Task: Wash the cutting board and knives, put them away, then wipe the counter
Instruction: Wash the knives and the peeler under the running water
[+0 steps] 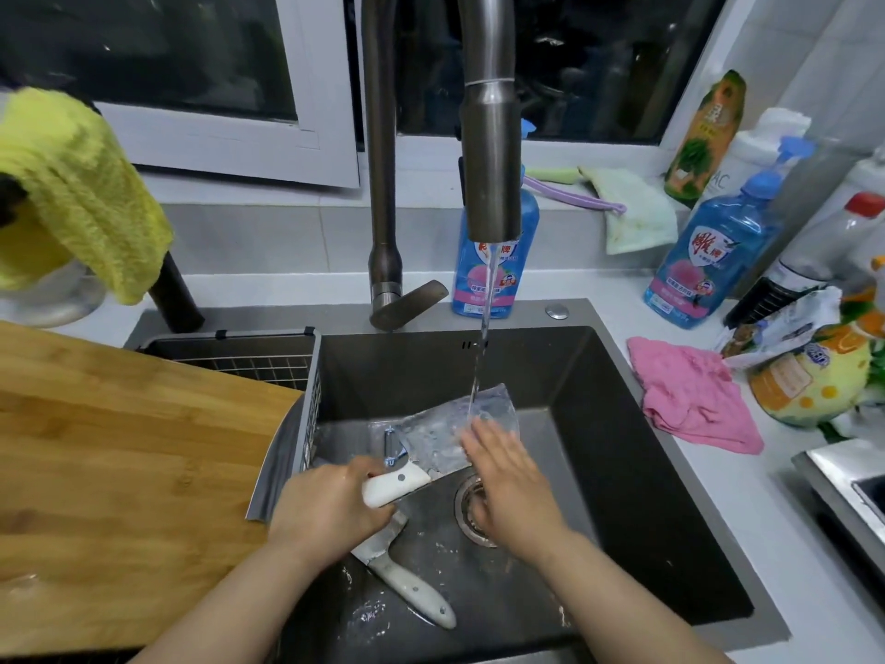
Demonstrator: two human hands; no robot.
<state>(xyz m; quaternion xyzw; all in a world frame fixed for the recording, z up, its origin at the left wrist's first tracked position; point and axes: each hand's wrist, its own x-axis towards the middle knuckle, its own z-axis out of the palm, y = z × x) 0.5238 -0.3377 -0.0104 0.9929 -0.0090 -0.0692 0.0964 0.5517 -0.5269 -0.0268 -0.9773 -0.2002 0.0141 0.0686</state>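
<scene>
Cleaver (431,445) in left hand (330,510), blue 雕牌 bottle (713,261) near sink (598,424).

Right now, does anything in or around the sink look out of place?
A second knife lies loose on the sink floor, its blade partly under the left hand, which grips the cleaver. Nothing else stands out.
</scene>
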